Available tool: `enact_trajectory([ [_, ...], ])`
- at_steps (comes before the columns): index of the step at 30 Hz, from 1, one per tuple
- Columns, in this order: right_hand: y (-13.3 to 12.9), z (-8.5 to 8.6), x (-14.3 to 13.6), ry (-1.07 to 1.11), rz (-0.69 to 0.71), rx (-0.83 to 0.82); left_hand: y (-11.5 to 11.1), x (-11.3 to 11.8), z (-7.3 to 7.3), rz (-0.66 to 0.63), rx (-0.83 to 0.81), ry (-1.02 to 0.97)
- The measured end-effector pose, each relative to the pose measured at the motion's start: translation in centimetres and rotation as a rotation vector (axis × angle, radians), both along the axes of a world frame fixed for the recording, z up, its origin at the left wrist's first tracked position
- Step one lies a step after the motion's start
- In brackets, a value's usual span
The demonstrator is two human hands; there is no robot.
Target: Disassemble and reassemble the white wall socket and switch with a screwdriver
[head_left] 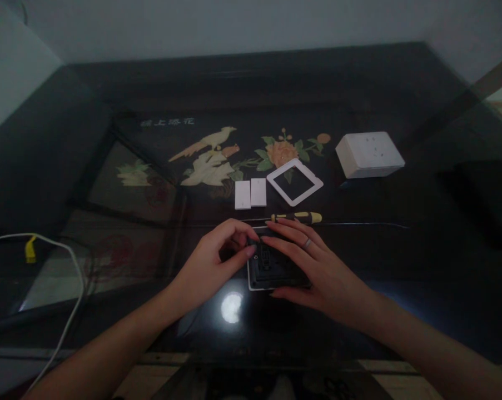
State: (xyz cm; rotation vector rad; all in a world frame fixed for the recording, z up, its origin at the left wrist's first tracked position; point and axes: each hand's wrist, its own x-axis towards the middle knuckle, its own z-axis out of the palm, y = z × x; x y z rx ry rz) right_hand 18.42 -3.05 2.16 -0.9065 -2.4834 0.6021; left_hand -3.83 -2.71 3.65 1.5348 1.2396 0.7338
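A square black wall switch body (257,278) with a thin white rim lies between my hands near the front of the table. My left hand (221,255) is closed, thumb and index finger pinching at its upper left corner; anything small between those fingertips is hidden. Across the right side stretches my right hand (313,261), gripping it with fingers along the far edge and thumb at the near edge. A yellow-and-black screwdriver (303,218) lies just beyond my right fingers. Behind it rest a white square frame (274,191) and two white rectangular switch keys (242,195) (258,193).
A white block-shaped socket box (371,153) stands at the back right. On the left, a white cable (78,266) with a yellow tag (30,250) runs over the glossy dark table (421,289). Bird and flower decoration (211,141) covers the table's middle.
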Motion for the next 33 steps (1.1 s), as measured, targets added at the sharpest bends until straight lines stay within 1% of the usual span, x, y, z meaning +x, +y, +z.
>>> enact_trajectory([
  [11, 0.0, 0.0, 0.0, 0.003, -0.002, -0.008, -0.2, 0.3, -0.6, -0.033, 0.195, 0.092],
  [20, 0.0, -0.1, 0.1, -0.008, 0.005, 0.013, -0.1, 0.0, -0.6, -0.046, 0.191, 0.094],
  [23, 0.0, 0.3, 0.4, 0.01, -0.009, 0.036, -0.2, -0.1, -0.7, -0.027, 0.179, 0.077],
  [25, 0.1, 0.8, 0.9, 0.032, -0.056, 0.059, -0.2, -0.3, -0.6, -0.017, 0.211, 0.089],
  [27, 0.3, 1.3, 1.5, 0.066, -0.15, 0.074, 0.0, -0.5, -0.1, -0.028, 0.291, 0.149],
  [29, 0.6, 1.9, 2.4, 0.101, -0.276, 0.086, 0.5, -0.5, 0.9, -0.077, 0.382, 0.228],
  [31, 1.0, 2.2, 3.3, 0.127, -0.395, 0.103, 1.3, 0.0, 2.3, -0.177, 0.448, 0.305],
  [33, 1.5, 2.4, 4.1, 0.143, -0.48, 0.12, 2.3, 1.3, 3.8, -0.312, 0.485, 0.39],
])
